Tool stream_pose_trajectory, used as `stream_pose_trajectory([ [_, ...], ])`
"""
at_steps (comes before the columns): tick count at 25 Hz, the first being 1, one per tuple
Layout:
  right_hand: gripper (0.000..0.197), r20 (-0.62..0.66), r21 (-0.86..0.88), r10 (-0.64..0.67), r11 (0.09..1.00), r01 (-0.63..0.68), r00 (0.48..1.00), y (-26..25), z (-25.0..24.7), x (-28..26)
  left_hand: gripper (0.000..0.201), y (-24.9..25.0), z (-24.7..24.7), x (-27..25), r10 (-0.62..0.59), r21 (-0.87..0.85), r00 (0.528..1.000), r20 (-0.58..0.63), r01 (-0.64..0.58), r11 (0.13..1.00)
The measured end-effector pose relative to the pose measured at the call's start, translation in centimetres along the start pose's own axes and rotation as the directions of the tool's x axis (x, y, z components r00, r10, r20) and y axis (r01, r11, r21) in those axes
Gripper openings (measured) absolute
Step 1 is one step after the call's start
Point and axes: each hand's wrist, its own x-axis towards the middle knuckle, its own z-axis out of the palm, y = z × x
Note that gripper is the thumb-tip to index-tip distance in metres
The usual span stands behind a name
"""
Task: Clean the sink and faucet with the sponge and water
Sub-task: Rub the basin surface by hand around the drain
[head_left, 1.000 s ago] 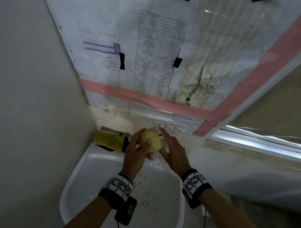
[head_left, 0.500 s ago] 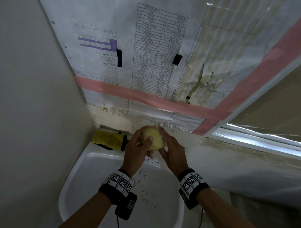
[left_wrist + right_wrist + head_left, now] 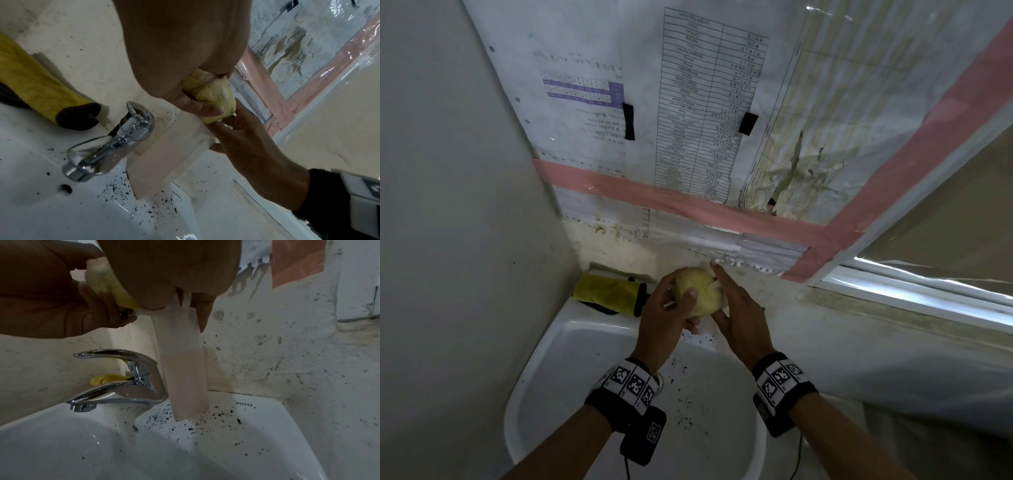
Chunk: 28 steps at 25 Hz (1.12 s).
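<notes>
Above the chrome faucet (image 3: 123, 384), the left hand (image 3: 664, 322) squeezes a soft, rounded yellow sponge (image 3: 698, 291), fingers curled around it. The right hand (image 3: 739, 318) presses straight fingers on the pump of a translucent bottle (image 3: 183, 363) of pinkish liquid beside the faucet, on the glossy white sink (image 3: 544, 370) flecked with black specks.

Speckled white sink (image 3: 541, 383), faucet (image 3: 123, 391), bottle (image 3: 185, 369)

Pale yellow soft sponge (image 3: 698, 291), squeezed into a lump above the soap bottle top. White ceramic sink (image 3: 267, 426), rim peppered with black specks. Chrome single-lever faucet (image 3: 123, 386), upright at back rim, spout over basin.
</notes>
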Motion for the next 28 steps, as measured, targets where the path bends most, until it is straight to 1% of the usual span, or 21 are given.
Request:
stream_pose_trajectory([
  [7, 0.065, -0.015, 0.015, -0.015, 1.0, 0.015, 1.0, 0.1, 0.2, 0.0, 0.038, 0.3, 0.1, -0.2, 0.013, 0.001, 1.0, 0.008, -0.013, 1.0],
  [11, 0.067, 0.027, 0.024, -0.029, 0.999, 0.028, 0.999, 0.0, -0.4, 0.5, 0.037, 0.3, 0.1, -0.2, 0.017, -0.003, 1.0, 0.005, -0.017, 1.0],
  [14, 0.068, 0.048, 0.028, -0.014, 1.0, 0.013, 0.999, 0.0, -0.4, 0.4, 0.037, 0.3, 0.0, -0.4, 0.008, -0.006, 1.0, 0.002, -0.008, 1.0],
  [21, 0.062, 0.011, 0.03, -0.023, 0.999, 0.022, 1.0, 0.3, 0.3, 0.1, 0.037, 0.2, 0.0, -0.1, 0.023, 0.014, 1.0, -0.006, -0.023, 1.0],
  [24, 0.066, 0.046, 0.035, -0.012, 0.999, 0.011, 0.999, 0.0, -0.4, 0.4, 0.038, 0.3, -0.1, -0.2, 0.021, 0.009, 1.0, 0.0, -0.021, 1.0],
  [28, 0.082, 0.128, 0.064, 0.02, 0.998, -0.028, 0.992, -1.0, -1.5, -0.1, 0.037, 0.0, -0.5, -1.0, 0.01, 0.009, 1.0, 0.015, -0.01, 1.0],
])
